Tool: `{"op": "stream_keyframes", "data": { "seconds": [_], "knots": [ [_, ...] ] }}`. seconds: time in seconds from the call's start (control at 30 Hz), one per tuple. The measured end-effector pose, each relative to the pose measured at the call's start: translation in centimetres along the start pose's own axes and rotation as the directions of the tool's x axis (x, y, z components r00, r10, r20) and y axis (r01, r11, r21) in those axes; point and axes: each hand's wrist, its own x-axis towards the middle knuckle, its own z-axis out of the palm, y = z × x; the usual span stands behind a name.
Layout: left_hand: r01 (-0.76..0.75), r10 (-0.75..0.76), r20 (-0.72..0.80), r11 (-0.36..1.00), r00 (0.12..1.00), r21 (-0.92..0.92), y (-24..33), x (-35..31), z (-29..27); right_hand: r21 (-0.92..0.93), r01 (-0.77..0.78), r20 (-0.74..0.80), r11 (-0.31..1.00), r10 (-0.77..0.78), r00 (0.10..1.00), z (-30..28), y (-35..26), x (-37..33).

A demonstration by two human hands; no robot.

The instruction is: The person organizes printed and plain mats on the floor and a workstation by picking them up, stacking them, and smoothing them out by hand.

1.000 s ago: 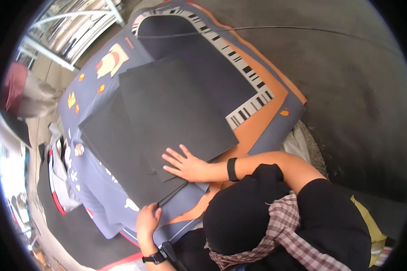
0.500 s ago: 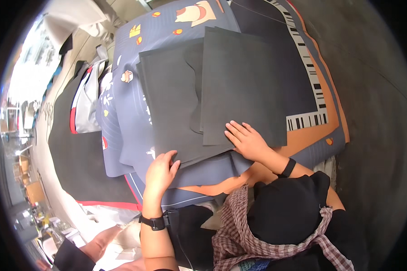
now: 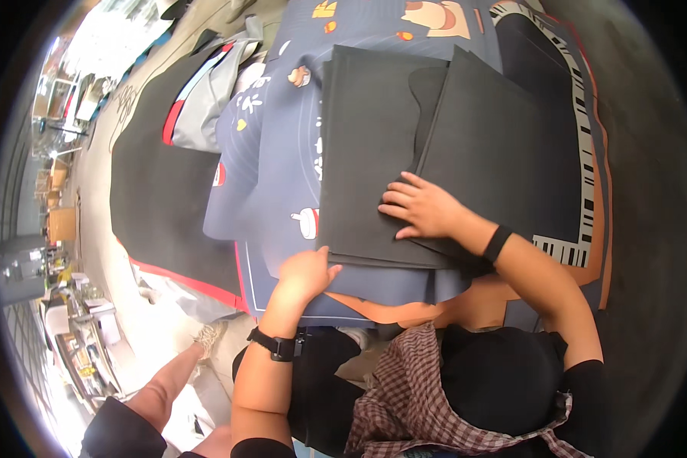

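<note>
My right hand (image 3: 424,208) lies open on a pile of dark grey, matte sheets (image 3: 370,145), fingers stretched left across the overlap. Its top sheet (image 3: 485,141) is tilted over the flatter left-hand sheets, one with a wavy edge. At the pile's near-left corner, my left hand (image 3: 305,275) is closed around the edge; its thumb shows, while most of its fingers are hidden. The pile rests on a large blue-grey printed mat (image 3: 282,183) with cartoon figures.
A dark mat with a piano-key border (image 3: 584,168) and an orange layer spreads at the right. A black, red-edged sheet (image 3: 164,198) lies left. Black cloth (image 3: 504,366) and a checkered cloth (image 3: 401,389) are between my forearms. Another person's arm (image 3: 160,382) shows lower left.
The view has shifted, so the mats appear farther right. My right hand has moved left across the pile. The top sheet's near end has swung left, leaving it more tilted.
</note>
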Motion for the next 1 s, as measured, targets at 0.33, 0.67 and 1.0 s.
{"op": "stream_keyframes", "data": {
  "seconds": [0.33,0.67,1.0],
  "knots": [
    [-0.119,0.114,-0.096,0.991,0.989,-0.056,0.2,-0.4,0.2,-0.087,0.210,-0.045,0.974,-0.214,0.976,0.1,1.9,-0.1],
    [-0.241,0.232,-0.165,0.970,0.959,-0.038,0.1,-0.3,-0.5,-0.662,-0.455,-0.412,0.595,0.218,0.885,-20.8,11.8,-6.9],
    [-0.234,0.234,-0.020,0.972,0.972,-0.016,0.8,0.8,-0.7,-0.804,-0.594,-0.294,0.014,0.860,0.418,-45.7,17.7,-26.8]
  ]
}}
